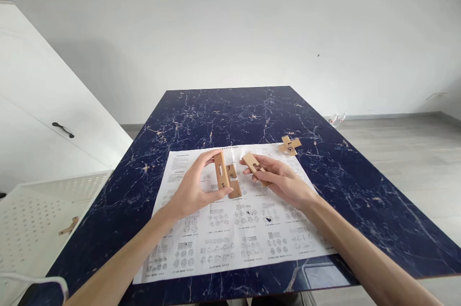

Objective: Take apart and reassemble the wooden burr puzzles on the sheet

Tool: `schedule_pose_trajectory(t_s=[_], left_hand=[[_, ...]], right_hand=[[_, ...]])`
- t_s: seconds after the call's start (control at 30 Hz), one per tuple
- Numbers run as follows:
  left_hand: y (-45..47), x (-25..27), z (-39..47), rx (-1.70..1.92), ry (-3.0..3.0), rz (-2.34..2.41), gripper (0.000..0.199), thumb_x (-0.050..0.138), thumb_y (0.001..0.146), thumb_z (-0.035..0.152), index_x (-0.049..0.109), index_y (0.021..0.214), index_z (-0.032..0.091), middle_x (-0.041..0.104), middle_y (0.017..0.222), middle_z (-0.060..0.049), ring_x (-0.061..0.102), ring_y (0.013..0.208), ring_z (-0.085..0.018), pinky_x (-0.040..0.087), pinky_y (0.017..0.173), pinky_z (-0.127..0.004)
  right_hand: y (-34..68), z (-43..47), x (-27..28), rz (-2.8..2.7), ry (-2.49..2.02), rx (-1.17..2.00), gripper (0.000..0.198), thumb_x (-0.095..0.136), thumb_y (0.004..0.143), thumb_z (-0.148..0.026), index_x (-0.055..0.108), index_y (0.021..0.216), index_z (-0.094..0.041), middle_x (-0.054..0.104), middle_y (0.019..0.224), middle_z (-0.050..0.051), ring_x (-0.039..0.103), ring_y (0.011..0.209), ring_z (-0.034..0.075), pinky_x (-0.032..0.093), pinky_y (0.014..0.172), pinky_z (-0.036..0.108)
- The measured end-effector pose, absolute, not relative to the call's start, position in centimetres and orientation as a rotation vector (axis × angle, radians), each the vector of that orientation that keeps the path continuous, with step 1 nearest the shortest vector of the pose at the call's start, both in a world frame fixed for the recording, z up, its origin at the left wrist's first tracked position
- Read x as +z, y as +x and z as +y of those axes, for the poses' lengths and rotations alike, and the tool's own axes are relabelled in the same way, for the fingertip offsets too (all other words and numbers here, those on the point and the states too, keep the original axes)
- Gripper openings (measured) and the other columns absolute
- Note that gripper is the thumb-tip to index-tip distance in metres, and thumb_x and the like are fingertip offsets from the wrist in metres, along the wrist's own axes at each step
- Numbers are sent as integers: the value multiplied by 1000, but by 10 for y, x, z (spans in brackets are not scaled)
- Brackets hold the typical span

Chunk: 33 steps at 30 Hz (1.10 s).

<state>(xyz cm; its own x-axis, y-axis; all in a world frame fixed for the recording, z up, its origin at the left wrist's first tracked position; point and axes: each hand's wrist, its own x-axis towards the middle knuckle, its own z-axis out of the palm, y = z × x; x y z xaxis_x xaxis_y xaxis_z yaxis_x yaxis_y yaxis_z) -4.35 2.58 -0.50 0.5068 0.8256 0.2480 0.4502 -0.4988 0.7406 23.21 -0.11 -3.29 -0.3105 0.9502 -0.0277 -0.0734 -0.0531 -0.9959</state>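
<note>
Between the thumb and fingers of my left hand (196, 183) stands a slotted wooden puzzle piece (222, 174) marked 2, gripped at its two ends. Just right of it, a notched wooden piece (234, 189) with other markings shows; whether it lies on the paper or touches the held piece I cannot tell. My right hand (279, 176) pinches another notched wooden puzzle piece (249, 159), tilted, with its lower end partly behind the thumb. Both hands are over a printed instruction sheet (223, 222) with rows of small diagrams.
A cross-shaped wooden assembly (289, 145) sits at the sheet's upper right corner on the dark blue marbled table (230, 114). Left of the table, a white perforated basket (39, 219) holds a wooden piece (69, 226). A white cabinet (43, 94) stands behind it.
</note>
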Motion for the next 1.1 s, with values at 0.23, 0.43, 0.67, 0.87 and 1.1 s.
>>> schedule_pose_trajectory(t_s=[0.23, 0.43, 0.67, 0.87, 1.1], left_hand=[[-36, -10, 19, 896, 2070, 932, 82, 84, 88, 53, 42, 156, 36, 50, 162, -10, 50, 150, -38, 42, 126, -64], [-28, -8, 4, 1039, 1885, 836, 75, 79, 94, 53, 41, 157, 40, 47, 165, -7, 44, 156, -35, 39, 131, -59], [-22, -7, -4, 975, 1825, 787, 77, 78, 93, 56, 38, 158, 43, 40, 169, -6, 42, 157, -34, 37, 132, -60], [-22, -7, -3, 910, 1827, 782, 82, 81, 90, 59, 38, 157, 43, 41, 170, -6, 41, 158, -35, 34, 133, -61], [-27, -8, -1, 810, 1792, 756, 84, 82, 88, 60, 38, 159, 45, 39, 173, -5, 41, 158, -36, 37, 131, -60]], right_hand=[[224, -6, -27, -1227, -888, 1734, 39, 75, 96, -55, 71, 114, -21, 72, 99, 5, 59, 65, 12, 47, 54, 27], [221, -11, -20, -1297, -906, 1787, 44, 63, 103, -61, 57, 86, -21, 46, 65, -8, 25, 46, 6, 19, 45, 25], [217, -15, -17, -1377, -896, 1850, 46, 62, 102, -65, 53, 83, -23, 34, 58, -10, 21, 47, 8, 20, 46, 27], [219, -14, -17, -1430, -891, 1837, 47, 59, 103, -65, 55, 85, -23, 36, 57, -10, 22, 46, 8, 20, 45, 27], [222, -14, -16, -1494, -870, 1817, 46, 58, 105, -63, 55, 84, -22, 37, 58, -10, 23, 47, 8, 21, 46, 26]])
